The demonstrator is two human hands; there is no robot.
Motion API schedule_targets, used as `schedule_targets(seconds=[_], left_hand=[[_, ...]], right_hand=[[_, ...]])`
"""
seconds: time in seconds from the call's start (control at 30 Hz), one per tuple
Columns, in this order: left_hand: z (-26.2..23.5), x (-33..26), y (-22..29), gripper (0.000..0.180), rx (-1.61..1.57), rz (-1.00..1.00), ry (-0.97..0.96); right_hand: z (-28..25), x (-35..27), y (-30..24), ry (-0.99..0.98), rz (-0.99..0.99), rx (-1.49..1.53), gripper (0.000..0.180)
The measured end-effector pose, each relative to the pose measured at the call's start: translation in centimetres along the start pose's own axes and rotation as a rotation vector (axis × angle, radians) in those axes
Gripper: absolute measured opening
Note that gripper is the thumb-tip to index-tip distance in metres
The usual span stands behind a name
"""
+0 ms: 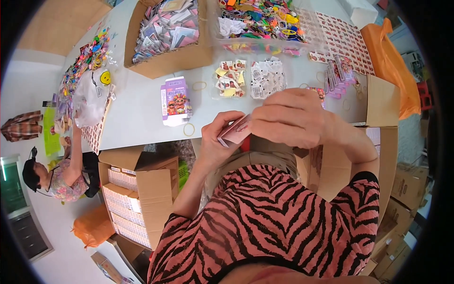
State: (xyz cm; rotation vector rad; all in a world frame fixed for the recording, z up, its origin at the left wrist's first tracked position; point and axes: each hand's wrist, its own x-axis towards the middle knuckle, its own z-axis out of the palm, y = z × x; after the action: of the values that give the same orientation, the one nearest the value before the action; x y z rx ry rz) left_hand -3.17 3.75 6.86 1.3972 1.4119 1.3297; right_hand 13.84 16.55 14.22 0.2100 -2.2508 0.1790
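the left hand (218, 137) and the right hand (283, 118) meet just off the near edge of the counter (137, 109), both closed on a small flat pink packet (235, 132); the left fingers curl under its lower end, the right hand folds over its top and hides most of it

on the counter beyond the hands lies a flat purple and white carton (175, 101) with a bright cartoon picture on its face, and two yellow rubber bands (189, 129) lie near it. further back sit two clear bags of small cards (249, 78), one with red and yellow pieces, the other mostly white. at the far edge an open brown cardboard box (165, 35) is full of loose pale packets, and beside it a clear tray (260, 21) holds many-coloured small toys. a sheet of red and white stickers (343, 40) lies to the right, with an orange plastic bag (392, 66) past it

below the counter on the left an open cardboard box (142, 199) holds rows of white cartons stood on end. another person (61, 175) sits at the far left end of the counter
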Motion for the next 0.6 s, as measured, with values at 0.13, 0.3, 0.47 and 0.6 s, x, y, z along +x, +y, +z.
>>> schedule_targets(seconds=[0.13, 0.3, 0.47, 0.6], left_hand=[[1.0, 0.1, 1.2, 0.039, 0.018, -0.020, -0.041], [2.4, 0.4, 1.5, 0.042, 0.045, -0.016, -0.068], [3.6, 0.9, 1.8, 0.044, 0.103, -0.024, -0.075], [4.4, 0.7, 1.4, 0.042, 0.041, -0.091, -0.046]], right_hand=[[-0.2, -1.4, -0.8, 0.049, 0.001, -0.066, 0.024], [0.2, -3.3, -1.0, 0.117, 0.003, -0.112, 0.022], [0.3, -5.0, -1.0, 0.163, 0.013, -0.157, 0.022], [-0.3, -5.3, -0.7, 0.143, 0.108, -0.076, 0.028]])
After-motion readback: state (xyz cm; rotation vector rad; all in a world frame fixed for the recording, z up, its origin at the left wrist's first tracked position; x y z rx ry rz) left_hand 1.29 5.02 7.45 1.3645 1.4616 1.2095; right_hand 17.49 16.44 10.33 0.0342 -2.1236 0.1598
